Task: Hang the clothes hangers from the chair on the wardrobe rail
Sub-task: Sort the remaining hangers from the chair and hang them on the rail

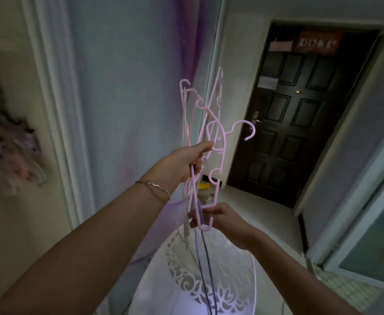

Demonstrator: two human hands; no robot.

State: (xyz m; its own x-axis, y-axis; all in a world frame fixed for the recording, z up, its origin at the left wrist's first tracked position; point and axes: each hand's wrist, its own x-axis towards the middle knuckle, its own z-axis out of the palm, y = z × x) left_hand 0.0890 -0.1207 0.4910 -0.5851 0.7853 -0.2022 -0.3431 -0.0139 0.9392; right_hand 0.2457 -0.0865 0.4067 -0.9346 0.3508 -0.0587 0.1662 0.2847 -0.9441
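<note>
Against a pale wall (123,87) and dark door (300,114), the left hand (186,160) has its grip curled round a tangled bunch of pink hangers (223,153) held above the white chair (154,283) — the right hand (220,215) pinches one's bottom corner, probably to tease it loose.

View: one wide-angle camera worn on the head.
Facing: forward and downward, toward a wall corner, with a dark door (300,114) to the right.
Nearness: close; the left hand (193,160), right hand (223,217) and hangers (223,146) fill mid-frame, and the forearms enter from the bottom edge.
Below: the white chair (154,280) is directly beneath the hands.
Edges: straight door frames bow.
</note>
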